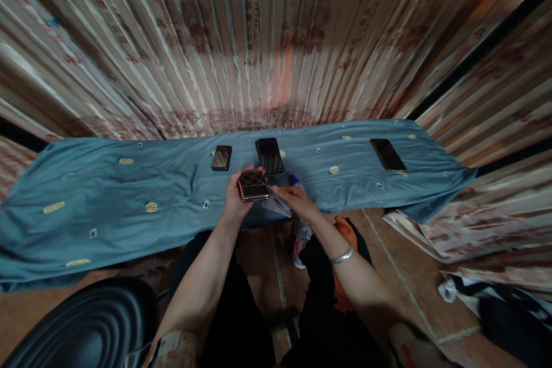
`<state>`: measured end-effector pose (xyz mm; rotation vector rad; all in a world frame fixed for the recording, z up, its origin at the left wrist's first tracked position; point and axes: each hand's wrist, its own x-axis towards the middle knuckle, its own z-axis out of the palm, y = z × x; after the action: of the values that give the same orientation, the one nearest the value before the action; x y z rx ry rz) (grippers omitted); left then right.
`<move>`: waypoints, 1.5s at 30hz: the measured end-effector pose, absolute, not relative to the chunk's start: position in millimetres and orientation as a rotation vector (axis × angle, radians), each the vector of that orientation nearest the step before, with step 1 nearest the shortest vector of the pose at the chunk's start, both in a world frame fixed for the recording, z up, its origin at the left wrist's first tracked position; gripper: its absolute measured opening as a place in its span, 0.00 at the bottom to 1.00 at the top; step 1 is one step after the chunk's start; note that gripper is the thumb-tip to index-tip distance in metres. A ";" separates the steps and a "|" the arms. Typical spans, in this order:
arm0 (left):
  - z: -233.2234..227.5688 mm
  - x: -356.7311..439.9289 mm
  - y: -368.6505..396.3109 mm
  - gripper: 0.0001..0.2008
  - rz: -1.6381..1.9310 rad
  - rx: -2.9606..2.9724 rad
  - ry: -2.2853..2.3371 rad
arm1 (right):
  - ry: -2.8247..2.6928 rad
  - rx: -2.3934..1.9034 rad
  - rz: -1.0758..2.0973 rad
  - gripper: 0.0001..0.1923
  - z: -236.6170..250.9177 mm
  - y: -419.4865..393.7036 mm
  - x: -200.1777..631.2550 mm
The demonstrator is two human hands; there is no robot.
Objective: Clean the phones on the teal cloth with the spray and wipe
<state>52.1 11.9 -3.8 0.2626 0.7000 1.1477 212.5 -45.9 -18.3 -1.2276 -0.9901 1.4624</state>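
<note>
My left hand (235, 198) is wrapped round a small folding phone (253, 185) with a checkered upper part, a dark lower panel and a rose-gold rim. It is raised over the near edge of the cloth. My right hand (297, 200) pinches a thin, pale, see-through piece, like plastic film or a wipe (278, 206), that hangs beside the phone's right edge. Just beyond the right fingers is a bottle with a blue cap (294, 179), partly covered by the hand. A dark tablet or large phone (270, 155) lies right behind my hands.
A blue patterned cloth (164, 184) covers the long table. On it lie a small dark phone (221, 158) to the left and a black phone (388, 154) to the right. Pleated curtains (276, 40) hang behind. A black round stool (86, 322) stands at lower left.
</note>
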 end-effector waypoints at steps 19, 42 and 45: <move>-22.9 76.0 28.4 0.16 1.374 0.599 0.955 | -0.339 -1.091 1.413 0.11 -13.0 -12.2 202.2; -74.0 89.0 67.1 0.28 1.322 1.380 1.337 | -0.526 -1.174 1.502 0.20 -34.4 -14.9 211.1; -73.4 91.2 65.0 0.29 1.305 1.445 1.402 | -0.537 -1.172 1.502 0.21 -34.6 -16.6 213.3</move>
<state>91.2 65.0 -73.4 1.4454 1.4015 1.3050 213.3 -16.6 -34.6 -1.1719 -0.5370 1.5023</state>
